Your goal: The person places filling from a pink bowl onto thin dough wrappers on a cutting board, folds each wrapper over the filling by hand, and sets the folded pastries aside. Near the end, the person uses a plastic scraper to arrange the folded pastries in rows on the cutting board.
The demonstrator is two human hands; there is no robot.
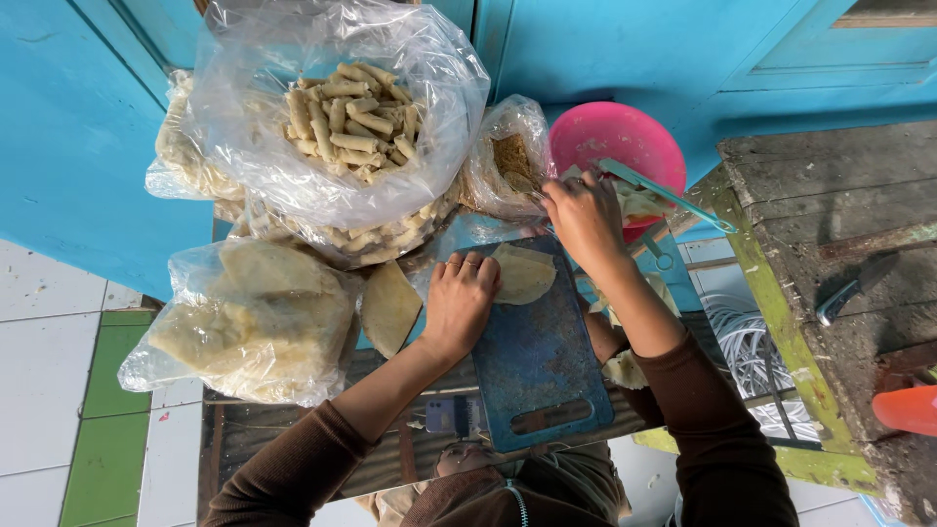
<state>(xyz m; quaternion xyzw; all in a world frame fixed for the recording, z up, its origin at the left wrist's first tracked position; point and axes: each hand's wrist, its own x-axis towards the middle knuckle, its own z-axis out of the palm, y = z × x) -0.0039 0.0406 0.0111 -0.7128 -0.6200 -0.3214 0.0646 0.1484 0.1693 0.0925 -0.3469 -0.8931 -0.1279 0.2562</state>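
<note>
My left hand lies flat with its fingers on the edge of a thin round pale wrapper, which rests on a blue cutting board. My right hand reaches toward a small clear bag of brown filling, fingers pinched around what looks like a spoon handle dipped into it. A pink bowl stands just beyond that hand, with a teal utensil lying across its rim. Both sleeves are brown.
A large clear bag of rolled pastries sits at the back left. A bag of flat wrappers lies at the left, with a loose wrapper beside it. A weathered wooden table stands to the right, blue walls behind.
</note>
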